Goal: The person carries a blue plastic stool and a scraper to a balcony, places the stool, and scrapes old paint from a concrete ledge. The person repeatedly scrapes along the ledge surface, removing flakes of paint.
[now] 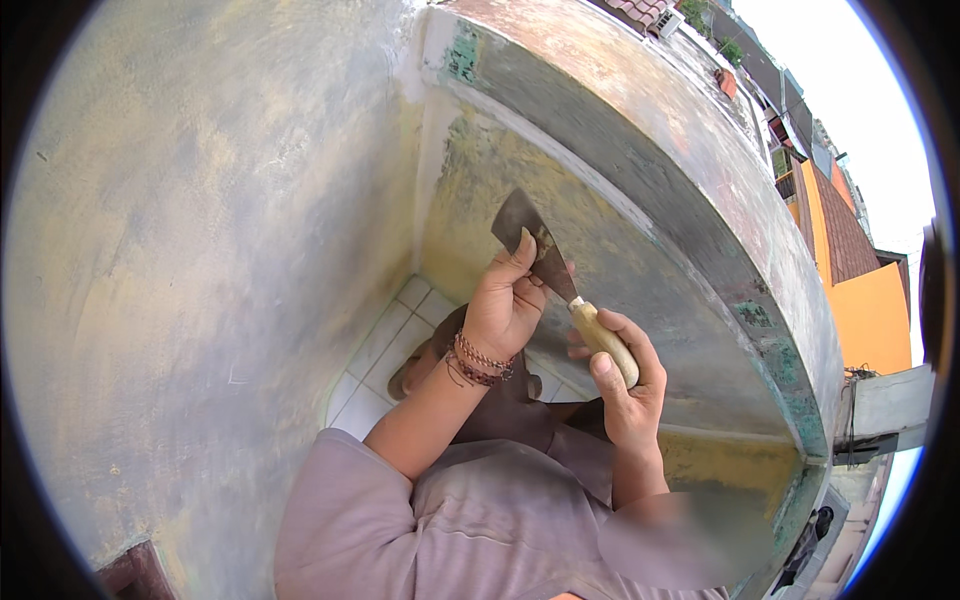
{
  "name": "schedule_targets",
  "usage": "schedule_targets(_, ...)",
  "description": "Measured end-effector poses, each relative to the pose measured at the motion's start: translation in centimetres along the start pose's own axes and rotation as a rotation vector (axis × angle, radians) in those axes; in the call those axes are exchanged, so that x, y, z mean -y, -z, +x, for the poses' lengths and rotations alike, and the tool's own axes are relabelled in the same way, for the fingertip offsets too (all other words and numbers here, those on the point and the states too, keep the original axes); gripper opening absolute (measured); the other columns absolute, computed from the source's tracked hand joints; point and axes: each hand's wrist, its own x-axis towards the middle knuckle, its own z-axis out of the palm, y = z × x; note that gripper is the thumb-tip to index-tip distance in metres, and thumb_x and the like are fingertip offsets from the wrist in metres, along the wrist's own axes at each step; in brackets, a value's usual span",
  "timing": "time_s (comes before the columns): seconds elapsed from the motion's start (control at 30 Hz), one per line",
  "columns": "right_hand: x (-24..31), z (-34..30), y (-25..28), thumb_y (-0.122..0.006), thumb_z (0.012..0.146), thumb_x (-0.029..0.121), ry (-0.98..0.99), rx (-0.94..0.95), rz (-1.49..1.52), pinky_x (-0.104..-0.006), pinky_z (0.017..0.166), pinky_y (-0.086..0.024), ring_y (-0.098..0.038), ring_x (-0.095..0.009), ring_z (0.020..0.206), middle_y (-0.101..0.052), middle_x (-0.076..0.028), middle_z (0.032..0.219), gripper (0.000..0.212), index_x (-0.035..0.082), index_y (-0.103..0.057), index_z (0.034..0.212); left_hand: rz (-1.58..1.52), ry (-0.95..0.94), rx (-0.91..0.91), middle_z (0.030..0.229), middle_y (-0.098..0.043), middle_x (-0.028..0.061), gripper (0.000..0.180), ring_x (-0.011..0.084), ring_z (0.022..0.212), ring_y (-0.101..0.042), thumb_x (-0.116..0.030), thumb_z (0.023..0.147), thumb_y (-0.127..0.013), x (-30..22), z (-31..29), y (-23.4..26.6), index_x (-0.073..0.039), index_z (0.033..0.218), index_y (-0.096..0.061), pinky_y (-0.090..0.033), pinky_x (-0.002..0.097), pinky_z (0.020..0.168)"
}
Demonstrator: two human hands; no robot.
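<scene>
A putty knife with a dark, stained metal blade point(548, 262) and a pale wooden handle point(604, 345) is held up in front of my chest. My right hand point(636, 385) is closed around the handle, thumb along its near side. At the blade, my left hand point(508, 305) pinches the metal, with the thumb flat on its face and the fingers behind. Braided bracelets point(482, 360) circle my left wrist. The blade's wide end points up and to the left, apart from the walls.
A tall mottled wall point(220, 280) rises close on my left. Ahead and to the right runs a low parapet point(690, 170) with peeling green patches and a ledge. White floor tiles point(372, 365) lie below by my foot. Rooftops and an orange building point(868, 320) stand beyond.
</scene>
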Motion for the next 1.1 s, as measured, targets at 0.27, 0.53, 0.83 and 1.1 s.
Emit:
schedule_targets(0.27,1.9,7.5,-3.7,-0.047,0.104,0.016,-0.115,0.081,0.253,-0.0208,0.048,-0.033,-0.044,-0.004,0.055,-0.055,-0.002,0.083,0.052,-0.003,-0.033,0.149,0.122,-0.162,0.207,0.079,-0.066,0.0084,0.034,0.0272,0.065,-0.07,-0.039,0.105,-0.046,-4.0,7.3,-5.4,-0.006,0.11,-0.055,-0.059,0.0398,0.065)
schedule_targets(0.53,0.1,9.9,-6.8,-0.05,0.104,0.02,-0.042,0.01,0.11,-0.02,0.05,-0.034,-0.043,-0.003,0.058,-0.051,0.001,0.079,0.053,-0.008,-0.036,0.146,0.202,-0.215,0.112,0.066,-0.059,0.0077,0.041,0.0213,0.053,-0.064,-0.048,0.102,-0.047,-5.8,9.0,-4.4,-0.008,0.097,-0.054,-0.058,0.039,0.052)
schedule_targets(0.83,1.4,10.3,-8.1,-0.048,0.104,0.013,-0.042,0.002,0.119,-0.0201,0.053,-0.036,-0.045,-0.004,0.063,-0.054,0.0,0.084,0.049,-0.009,-0.035,0.147,0.161,-0.213,0.137,0.067,-0.059,0.0063,0.041,0.0198,0.053,-0.064,-0.049,0.101,-0.049,-7.0,9.5,-4.5,-0.009,0.096,-0.054,-0.059,0.0395,0.05)
schedule_targets(1.1,0.3,10.2,-8.5,-0.047,0.104,0.015,0.033,-0.009,-0.037,-0.0193,0.047,-0.032,-0.042,-0.004,0.056,-0.052,-0.002,0.085,0.05,-0.006,-0.035,0.148,0.146,-0.191,0.151,0.067,-0.059,0.0066,0.042,0.019,0.053,-0.063,-0.05,0.1,-0.05,-7.0,9.5,-4.0,-0.009,0.096,-0.054,-0.059,0.0392,0.05)
